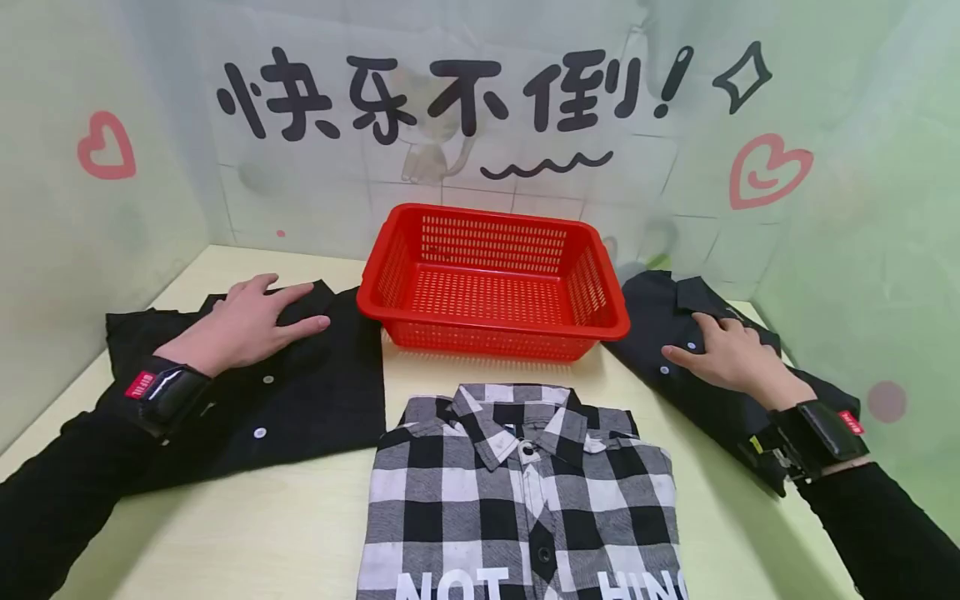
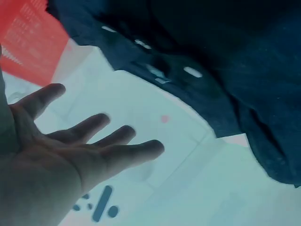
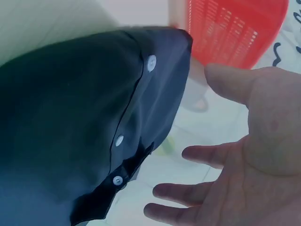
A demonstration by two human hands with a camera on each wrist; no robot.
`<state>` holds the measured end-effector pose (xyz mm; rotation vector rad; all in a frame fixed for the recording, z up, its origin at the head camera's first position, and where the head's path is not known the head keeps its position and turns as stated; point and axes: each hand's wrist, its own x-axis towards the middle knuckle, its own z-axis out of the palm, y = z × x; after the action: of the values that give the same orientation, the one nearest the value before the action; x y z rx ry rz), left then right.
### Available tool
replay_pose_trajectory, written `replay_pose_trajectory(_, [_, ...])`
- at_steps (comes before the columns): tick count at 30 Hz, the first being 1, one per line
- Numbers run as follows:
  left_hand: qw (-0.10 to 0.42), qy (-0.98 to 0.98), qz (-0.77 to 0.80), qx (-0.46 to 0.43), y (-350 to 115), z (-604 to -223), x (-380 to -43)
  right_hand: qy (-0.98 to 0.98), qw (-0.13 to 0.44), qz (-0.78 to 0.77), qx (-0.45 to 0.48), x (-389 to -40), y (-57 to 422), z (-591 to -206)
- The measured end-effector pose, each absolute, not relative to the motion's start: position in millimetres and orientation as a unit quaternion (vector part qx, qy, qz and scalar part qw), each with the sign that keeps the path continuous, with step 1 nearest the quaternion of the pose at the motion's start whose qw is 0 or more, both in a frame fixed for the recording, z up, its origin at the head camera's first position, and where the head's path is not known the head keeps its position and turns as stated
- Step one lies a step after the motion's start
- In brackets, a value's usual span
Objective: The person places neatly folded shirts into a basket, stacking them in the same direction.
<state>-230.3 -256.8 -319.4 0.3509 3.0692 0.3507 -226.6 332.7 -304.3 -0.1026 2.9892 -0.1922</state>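
Note:
My left hand (image 1: 243,323) is over a folded black shirt (image 1: 315,392) with white buttons, at the left of the table. Its fingers are spread, and the left wrist view shows the palm and a gap to the shirt (image 2: 225,56). On the right, my right hand (image 1: 731,354) hovers by the collar of a second folded dark shirt (image 1: 675,387). That hand's fingers extend loosely with nothing between them in the right wrist view, beside the buttoned shirt (image 3: 70,117). Between the two lies a folded black-and-white plaid shirt (image 1: 457,492), collar toward the back.
A red plastic basket (image 1: 495,329) with slotted walls stands at the back middle, nothing seen inside it. Its ends adjoin the dark shirts. Pale printed curtains (image 1: 300,200) close off the back and both sides of the light wooden table (image 1: 247,533).

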Motion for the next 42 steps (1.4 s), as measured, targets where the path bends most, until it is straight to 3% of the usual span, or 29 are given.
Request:
replay_pose_trajectory(10, [0.009, 0.962, 0.252, 0.106, -218.8, -301.3, -170.6, 0.979, 0.036, -0.198, -0.033, -188.1, 321.2, -302.1])
replay_pose_trajectory(20, [0.045, 0.933, 0.356, 0.017, -162.8, -321.6, -118.2, 0.851, 0.266, -0.448, 0.071, -150.2, 326.0, -322.7])
replay_pose_trajectory(30, [0.139, 0.898, 0.414, -0.048, -134.6, -335.7, -103.6, 0.74, 0.341, -0.577, 0.052, -128.3, 338.5, -340.9])
replay_pose_trajectory(38, [0.129, 0.891, 0.433, -0.048, -126.4, -344.6, -103.7, 0.649, 0.367, -0.664, 0.052, -124.2, 339.7, -346.6])
replay_pose_trajectory(42, [0.151, 0.861, 0.482, -0.066, -121.2, -344.3, -101.9, 0.581, 0.394, -0.712, 0.022, -123.0, 340.7, -348.7])
